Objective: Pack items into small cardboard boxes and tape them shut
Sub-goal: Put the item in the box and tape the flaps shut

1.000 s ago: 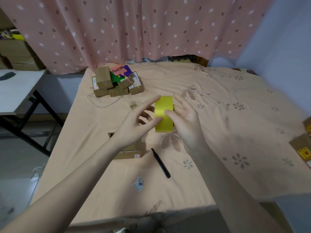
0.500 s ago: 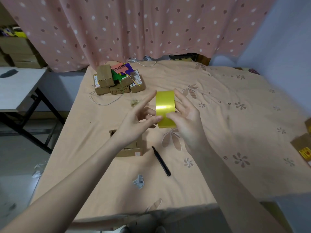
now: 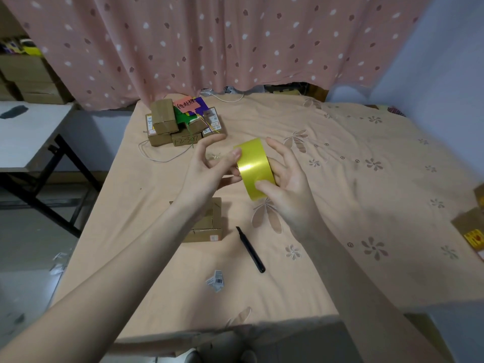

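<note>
Hands holding yellow tape above bed

Black marker pen (image 3: 250, 249) lies nearest on the peach floral bedsheet (image 3: 366, 205). Beyond it, a small brown cardboard box (image 3: 207, 226) sits under the left wrist. Above, the right hand (image 3: 285, 184) grips a roll of glossy yellow tape (image 3: 254, 171); left hand (image 3: 209, 171) fingertips pinch its edge. Farther back, taped boxes (image 3: 180, 124) are piled.

A pink curtain with white and dark spots (image 3: 209, 48) hangs behind the bed's peach floral sheet (image 3: 366, 179), a white folding tabletop (image 3: 26, 137) stands beside it, and a white cable (image 3: 227, 96) lies near the curtain.
</note>
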Action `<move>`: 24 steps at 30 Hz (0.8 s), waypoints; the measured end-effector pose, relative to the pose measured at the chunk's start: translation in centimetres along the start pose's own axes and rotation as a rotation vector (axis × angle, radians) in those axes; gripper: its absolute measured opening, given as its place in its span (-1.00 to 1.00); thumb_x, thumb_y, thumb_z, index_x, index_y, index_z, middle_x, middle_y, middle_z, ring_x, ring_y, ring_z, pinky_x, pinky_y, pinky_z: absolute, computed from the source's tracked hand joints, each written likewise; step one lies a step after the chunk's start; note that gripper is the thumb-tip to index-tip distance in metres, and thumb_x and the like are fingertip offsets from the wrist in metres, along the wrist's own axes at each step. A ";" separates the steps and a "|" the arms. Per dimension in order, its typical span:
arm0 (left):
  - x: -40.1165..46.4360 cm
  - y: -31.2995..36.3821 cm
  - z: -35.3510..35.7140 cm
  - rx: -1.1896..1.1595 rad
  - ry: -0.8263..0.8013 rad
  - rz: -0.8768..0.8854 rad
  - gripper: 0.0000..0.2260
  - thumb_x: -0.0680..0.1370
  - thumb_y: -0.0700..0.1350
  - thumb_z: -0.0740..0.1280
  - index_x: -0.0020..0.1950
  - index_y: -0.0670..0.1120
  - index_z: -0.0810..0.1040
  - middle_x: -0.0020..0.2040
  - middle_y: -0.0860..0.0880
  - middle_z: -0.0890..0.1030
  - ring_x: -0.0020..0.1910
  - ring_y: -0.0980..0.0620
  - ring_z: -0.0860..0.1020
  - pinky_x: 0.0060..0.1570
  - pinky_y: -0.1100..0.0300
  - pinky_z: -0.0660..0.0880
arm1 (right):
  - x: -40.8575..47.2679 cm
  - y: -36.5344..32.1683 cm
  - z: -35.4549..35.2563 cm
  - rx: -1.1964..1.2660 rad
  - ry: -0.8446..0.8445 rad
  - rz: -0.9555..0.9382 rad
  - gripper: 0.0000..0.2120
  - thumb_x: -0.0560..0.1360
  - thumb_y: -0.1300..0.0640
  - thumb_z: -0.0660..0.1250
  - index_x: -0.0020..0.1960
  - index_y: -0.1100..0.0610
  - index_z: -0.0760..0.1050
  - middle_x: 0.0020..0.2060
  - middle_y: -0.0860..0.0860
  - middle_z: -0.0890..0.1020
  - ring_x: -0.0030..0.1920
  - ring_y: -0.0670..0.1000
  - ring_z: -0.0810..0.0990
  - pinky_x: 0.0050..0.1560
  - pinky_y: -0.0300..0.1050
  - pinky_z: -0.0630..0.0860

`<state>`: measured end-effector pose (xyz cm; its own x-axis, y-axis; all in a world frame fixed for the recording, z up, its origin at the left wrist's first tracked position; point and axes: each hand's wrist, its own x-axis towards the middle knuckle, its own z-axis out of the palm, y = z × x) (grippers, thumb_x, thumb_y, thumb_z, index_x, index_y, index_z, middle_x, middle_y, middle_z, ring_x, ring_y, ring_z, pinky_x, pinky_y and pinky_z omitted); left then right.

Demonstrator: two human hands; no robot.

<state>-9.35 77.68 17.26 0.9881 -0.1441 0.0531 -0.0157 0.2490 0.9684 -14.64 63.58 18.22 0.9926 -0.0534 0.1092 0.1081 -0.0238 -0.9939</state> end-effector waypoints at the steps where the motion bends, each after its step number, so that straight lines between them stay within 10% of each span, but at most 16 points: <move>1: 0.2 0.1 -0.1 -0.037 0.018 -0.016 -0.68 0.53 -0.16 0.36 0.25 -0.05 0.38 -0.38 0.01 0.57 -0.41 0.13 0.54 -0.31 0.30 0.53 | -0.1 0.0 0.0 -0.001 -0.010 0.002 -0.38 0.44 0.52 0.20 0.37 0.01 0.31 0.10 0.10 0.63 -0.10 -0.09 0.60 -0.13 -0.25 0.51; 10: 0.4 0.3 0.3 -0.124 0.021 -0.111 -0.67 0.56 -0.14 0.32 0.28 -0.12 0.35 -0.36 0.08 0.56 -0.43 0.18 0.50 -0.32 0.32 0.53 | -0.2 -0.1 0.2 -0.018 0.025 0.008 -0.45 0.43 0.46 0.24 0.28 -0.01 0.33 -0.02 0.03 0.66 -0.18 -0.07 0.58 -0.18 -0.22 0.51; 16: -0.9 0.5 0.5 0.186 -0.151 -0.071 -0.72 0.58 -0.08 0.28 0.29 0.06 0.47 -0.06 0.06 0.58 -0.06 0.16 0.52 0.02 0.20 0.44 | 0.1 -0.1 0.4 0.091 0.153 0.075 -0.58 0.48 0.34 0.26 0.18 -0.09 0.35 -0.08 0.03 0.68 -0.19 0.04 0.60 -0.22 -0.08 0.53; 24: -1.8 -0.3 -0.1 0.555 -0.328 0.113 -0.15 0.39 -0.17 0.51 0.50 0.22 0.10 0.31 0.00 0.31 0.18 0.02 0.45 0.08 0.13 0.52 | 0.9 -1.2 -0.3 0.226 0.141 0.120 -0.46 0.50 0.41 0.20 0.33 -0.08 0.27 -0.08 0.03 0.67 -0.14 0.01 0.60 -0.06 -0.03 0.53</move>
<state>-11.14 77.99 16.85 0.8795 -0.4522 0.1484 -0.2800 -0.2395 0.9297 -13.93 63.27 19.52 0.9832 -0.1810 -0.0235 0.0158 0.2128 -0.9770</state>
